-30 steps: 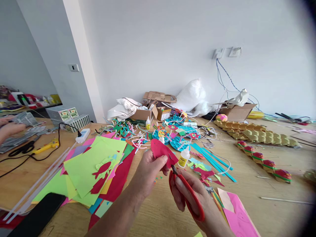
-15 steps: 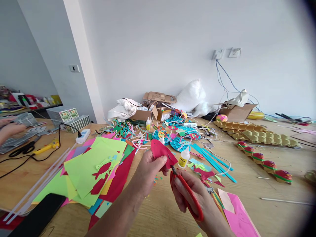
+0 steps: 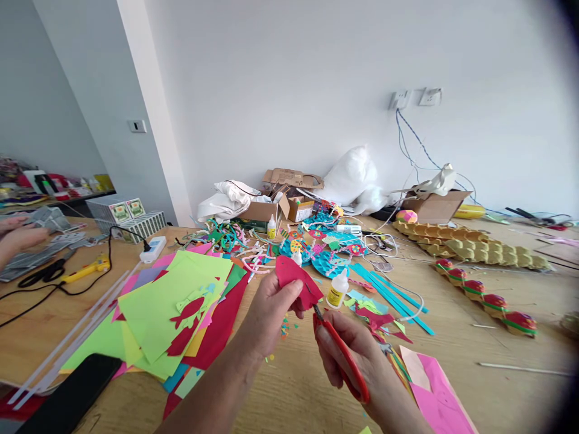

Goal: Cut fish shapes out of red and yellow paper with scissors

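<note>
My left hand (image 3: pixel 277 307) pinches a piece of red paper (image 3: pixel 292 271) between thumb and fingers, above the table. In my right hand (image 3: pixel 350 346) is a pair of red-handled scissors (image 3: pixel 346 355), its short dark blades at the paper's lower right edge. Dark marks show on the paper near my thumb. Just beyond the scissors stands a glue bottle (image 3: pixel 337 290) with a yellow label. To the left, red fish-shaped cutouts (image 3: pixel 189 311) lie on a stack of green paper (image 3: pixel 156 301). Small coloured scraps are on the table below my left hand.
A black phone (image 3: pixel 75 395) lies at the front left, near a yellow glue gun (image 3: pixel 93 266) and black scissors (image 3: pixel 43 274). Painted egg-carton strips (image 3: pixel 474 288) sit at right. Cardboard boxes (image 3: pixel 262 211) stand by the wall. Another person's hands (image 3: pixel 22 235) hold grey pieces at far left.
My right hand and the scissors have shifted very slightly, and the red paper has moved a little left and down. Both hands keep their hold.
</note>
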The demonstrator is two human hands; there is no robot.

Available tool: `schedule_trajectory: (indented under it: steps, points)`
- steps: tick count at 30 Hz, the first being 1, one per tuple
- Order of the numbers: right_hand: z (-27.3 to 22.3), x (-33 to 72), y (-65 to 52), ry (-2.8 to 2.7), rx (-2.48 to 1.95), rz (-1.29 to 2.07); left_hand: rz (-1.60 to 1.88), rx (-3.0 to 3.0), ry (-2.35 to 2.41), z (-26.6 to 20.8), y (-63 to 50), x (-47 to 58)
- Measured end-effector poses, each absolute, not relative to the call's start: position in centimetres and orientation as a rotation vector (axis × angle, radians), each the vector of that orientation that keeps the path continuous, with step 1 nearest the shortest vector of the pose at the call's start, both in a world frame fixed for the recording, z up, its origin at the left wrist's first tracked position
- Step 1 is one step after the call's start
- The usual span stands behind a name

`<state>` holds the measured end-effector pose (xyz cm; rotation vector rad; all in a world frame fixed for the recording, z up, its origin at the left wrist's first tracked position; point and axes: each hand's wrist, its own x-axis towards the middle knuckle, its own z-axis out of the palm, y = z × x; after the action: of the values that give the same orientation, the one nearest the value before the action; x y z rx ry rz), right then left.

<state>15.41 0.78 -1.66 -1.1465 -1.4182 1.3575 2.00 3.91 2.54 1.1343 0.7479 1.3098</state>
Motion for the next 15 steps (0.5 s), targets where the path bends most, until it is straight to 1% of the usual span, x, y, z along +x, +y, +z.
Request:
schedule_trajectory:
  steps: [15]
  points:
    - [-1.77, 15.52, 0.84, -1.449, -1.145, 1.341, 1.286, 1.153, 0.775, 2.65, 3.87, 1.96]
